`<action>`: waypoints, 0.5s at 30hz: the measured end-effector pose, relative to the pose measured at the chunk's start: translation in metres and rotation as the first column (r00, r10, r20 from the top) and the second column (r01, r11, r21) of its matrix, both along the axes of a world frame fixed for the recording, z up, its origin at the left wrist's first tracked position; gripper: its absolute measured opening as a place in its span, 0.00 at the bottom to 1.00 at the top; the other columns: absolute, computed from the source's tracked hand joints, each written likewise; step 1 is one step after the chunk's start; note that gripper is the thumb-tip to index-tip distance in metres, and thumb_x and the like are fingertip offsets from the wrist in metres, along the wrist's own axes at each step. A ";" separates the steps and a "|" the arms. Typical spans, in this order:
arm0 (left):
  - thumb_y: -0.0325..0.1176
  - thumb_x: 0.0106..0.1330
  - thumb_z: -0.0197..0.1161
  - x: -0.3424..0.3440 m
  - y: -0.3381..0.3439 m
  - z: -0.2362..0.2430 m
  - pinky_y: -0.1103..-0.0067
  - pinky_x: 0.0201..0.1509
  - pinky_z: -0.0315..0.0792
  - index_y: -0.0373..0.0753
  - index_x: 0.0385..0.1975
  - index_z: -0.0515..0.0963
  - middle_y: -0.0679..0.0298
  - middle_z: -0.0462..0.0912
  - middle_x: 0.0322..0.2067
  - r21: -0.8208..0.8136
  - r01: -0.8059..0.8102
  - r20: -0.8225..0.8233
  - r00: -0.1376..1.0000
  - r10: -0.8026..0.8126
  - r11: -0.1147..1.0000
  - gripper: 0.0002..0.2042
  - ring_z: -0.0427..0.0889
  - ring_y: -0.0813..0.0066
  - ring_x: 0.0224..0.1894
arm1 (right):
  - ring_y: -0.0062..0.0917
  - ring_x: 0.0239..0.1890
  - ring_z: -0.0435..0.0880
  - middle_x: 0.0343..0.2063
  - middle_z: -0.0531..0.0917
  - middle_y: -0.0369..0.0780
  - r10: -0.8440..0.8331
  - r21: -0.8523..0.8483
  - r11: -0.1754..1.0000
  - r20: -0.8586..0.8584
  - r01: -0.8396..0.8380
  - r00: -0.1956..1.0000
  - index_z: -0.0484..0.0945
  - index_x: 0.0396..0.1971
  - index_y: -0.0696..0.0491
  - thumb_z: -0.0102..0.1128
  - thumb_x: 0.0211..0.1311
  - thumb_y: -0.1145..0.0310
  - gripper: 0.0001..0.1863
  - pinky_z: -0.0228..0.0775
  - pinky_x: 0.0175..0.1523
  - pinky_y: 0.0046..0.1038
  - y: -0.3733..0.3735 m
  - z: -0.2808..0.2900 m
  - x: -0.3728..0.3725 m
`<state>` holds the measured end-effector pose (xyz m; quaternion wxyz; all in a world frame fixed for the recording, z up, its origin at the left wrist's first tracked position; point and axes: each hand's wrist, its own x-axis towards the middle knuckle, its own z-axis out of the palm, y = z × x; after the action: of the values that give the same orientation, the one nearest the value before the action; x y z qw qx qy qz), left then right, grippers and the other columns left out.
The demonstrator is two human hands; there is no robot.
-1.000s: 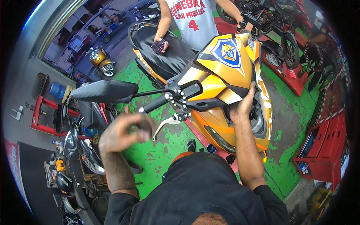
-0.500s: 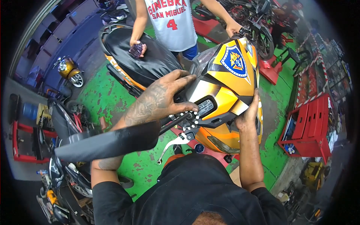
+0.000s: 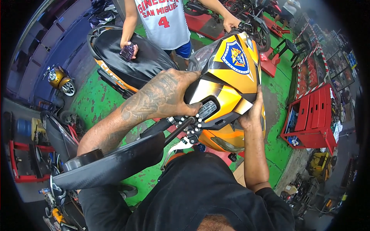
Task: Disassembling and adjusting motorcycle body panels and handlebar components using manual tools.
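An orange and silver scooter front cover point(image 3: 231, 73) with a blue shield badge stands in front of me. My left hand point(image 3: 167, 94) lies over its left upper edge beside the small display, fingers curled onto the panel. My right hand point(image 3: 252, 111) grips the cover's right edge from below. A black handlebar grip point(image 3: 158, 127) and a large black mirror point(image 3: 111, 163) stick out to the left under my left forearm.
A person in a white jersey point(image 3: 163, 21) stands beyond the scooter, one hand on the black seat point(image 3: 127, 56) holding a small dark object, the other on the far handlebar. A red tool cabinet point(image 3: 314, 115) stands right. Other scooters are parked left on the green floor point(image 3: 92, 104).
My left hand rose from near the handlebar lever and settled on the cover's left upper edge. My view moved closer over the scooter. The right hand stayed on the right edge.
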<state>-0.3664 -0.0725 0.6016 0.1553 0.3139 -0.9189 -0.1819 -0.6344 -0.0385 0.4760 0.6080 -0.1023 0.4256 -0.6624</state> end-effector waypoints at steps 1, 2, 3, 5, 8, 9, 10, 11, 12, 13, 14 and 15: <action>0.42 0.51 0.71 0.000 0.001 -0.001 0.66 0.52 0.79 0.22 0.51 0.74 0.41 0.84 0.39 0.021 -0.020 -0.012 1.000 0.020 1.000 0.33 0.86 0.50 0.44 | 0.37 0.60 0.77 0.58 0.77 0.44 0.019 -0.023 1.000 0.013 -0.019 1.000 0.69 0.63 0.51 0.38 0.72 0.37 0.35 0.67 0.65 0.45 0.001 0.000 -0.001; 0.42 0.50 0.71 0.000 0.001 -0.002 0.66 0.52 0.79 0.23 0.51 0.74 0.41 0.84 0.38 0.034 -0.036 -0.026 0.999 0.037 0.999 0.32 0.86 0.51 0.44 | 0.37 0.60 0.77 0.58 0.77 0.45 0.038 -0.062 0.997 0.016 -0.037 0.999 0.69 0.63 0.51 0.38 0.72 0.37 0.35 0.67 0.65 0.45 0.001 -0.001 -0.002; 0.42 0.50 0.71 0.000 0.002 -0.003 0.66 0.52 0.79 0.23 0.51 0.74 0.41 0.84 0.38 0.036 -0.040 -0.022 0.999 0.041 0.999 0.32 0.86 0.51 0.44 | 0.37 0.60 0.77 0.58 0.77 0.45 0.040 -0.053 0.998 0.029 -0.039 0.999 0.69 0.63 0.51 0.38 0.72 0.37 0.35 0.67 0.65 0.45 0.001 -0.002 -0.004; 0.41 0.51 0.71 -0.001 0.004 -0.005 0.67 0.52 0.79 0.24 0.52 0.74 0.40 0.83 0.40 0.047 -0.075 -0.060 0.995 0.078 0.996 0.32 0.86 0.51 0.45 | 0.37 0.61 0.76 0.59 0.77 0.45 0.049 -0.046 0.998 0.029 -0.048 0.998 0.68 0.63 0.52 0.38 0.71 0.37 0.36 0.66 0.65 0.45 0.000 -0.008 -0.009; 0.41 0.51 0.71 0.000 0.012 -0.008 0.66 0.51 0.79 0.25 0.52 0.74 0.40 0.83 0.42 0.009 -0.115 -0.078 0.990 0.115 0.993 0.32 0.85 0.50 0.45 | 0.37 0.62 0.75 0.60 0.76 0.45 0.105 -0.051 0.993 -0.019 -0.106 0.994 0.68 0.64 0.52 0.38 0.71 0.37 0.37 0.65 0.66 0.44 -0.003 -0.023 -0.019; 0.41 0.52 0.72 0.000 0.013 -0.009 0.66 0.51 0.79 0.26 0.53 0.74 0.42 0.82 0.43 0.040 -0.117 -0.092 0.988 0.120 0.992 0.31 0.85 0.50 0.45 | 0.38 0.62 0.75 0.61 0.75 0.45 0.085 -0.035 0.996 -0.053 -0.087 0.995 0.65 0.66 0.52 0.38 0.72 0.38 0.36 0.63 0.67 0.44 -0.003 -0.028 -0.022; 0.41 0.52 0.72 0.000 0.015 -0.010 0.66 0.51 0.79 0.26 0.53 0.74 0.42 0.82 0.43 0.045 -0.114 -0.089 0.989 0.118 0.992 0.31 0.85 0.50 0.45 | 0.38 0.62 0.75 0.61 0.75 0.45 0.078 -0.038 0.996 -0.053 -0.080 0.996 0.65 0.66 0.52 0.38 0.72 0.38 0.36 0.63 0.67 0.44 -0.001 -0.032 -0.024; 0.42 0.52 0.72 0.000 0.016 -0.011 0.66 0.51 0.79 0.27 0.53 0.75 0.42 0.83 0.42 0.001 -0.117 -0.112 0.987 0.116 0.993 0.31 0.85 0.50 0.44 | 0.38 0.67 0.67 0.65 0.68 0.45 0.110 -0.069 0.990 -0.152 -0.122 0.982 0.61 0.69 0.53 0.40 0.72 0.38 0.38 0.56 0.70 0.45 0.003 -0.036 -0.025; 0.42 0.52 0.72 -0.001 0.017 -0.013 0.66 0.51 0.79 0.27 0.53 0.75 0.43 0.83 0.42 -0.034 -0.129 -0.110 0.986 0.125 0.991 0.31 0.85 0.50 0.44 | 0.38 0.71 0.59 0.70 0.61 0.45 0.140 -0.090 0.982 -0.250 -0.167 0.958 0.57 0.71 0.54 0.42 0.71 0.37 0.41 0.49 0.72 0.47 0.010 -0.037 -0.024; 0.43 0.52 0.73 -0.001 0.017 -0.014 0.66 0.50 0.79 0.27 0.52 0.75 0.43 0.83 0.43 -0.030 -0.124 -0.111 0.987 0.120 0.992 0.31 0.85 0.50 0.44 | 0.39 0.73 0.55 0.72 0.56 0.45 0.095 -0.083 0.988 -0.330 -0.129 0.939 0.52 0.72 0.56 0.47 0.71 0.39 0.43 0.47 0.74 0.43 0.020 -0.037 -0.021; 0.43 0.52 0.73 -0.001 0.016 -0.016 0.66 0.50 0.79 0.27 0.52 0.75 0.43 0.83 0.43 -0.024 -0.123 -0.118 0.986 0.120 0.992 0.31 0.85 0.50 0.44 | 0.39 0.73 0.55 0.72 0.56 0.45 0.109 -0.119 0.981 -0.327 -0.155 0.939 0.52 0.72 0.56 0.47 0.71 0.39 0.43 0.47 0.74 0.43 0.031 -0.034 -0.016; 0.43 0.52 0.73 -0.001 0.016 -0.017 0.65 0.50 0.79 0.28 0.52 0.75 0.43 0.83 0.43 -0.044 -0.122 -0.138 0.984 0.115 0.992 0.31 0.85 0.49 0.44 | 0.40 0.73 0.54 0.72 0.57 0.46 -0.087 -0.247 0.962 -0.680 -0.116 0.728 0.53 0.72 0.57 0.52 0.68 0.41 0.44 0.47 0.74 0.42 0.046 -0.030 -0.008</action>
<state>-0.3676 -0.0562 0.5844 0.2362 0.3508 -0.8903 -0.1690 -0.6429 0.0074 0.4464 0.3933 -0.4252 0.5232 -0.6251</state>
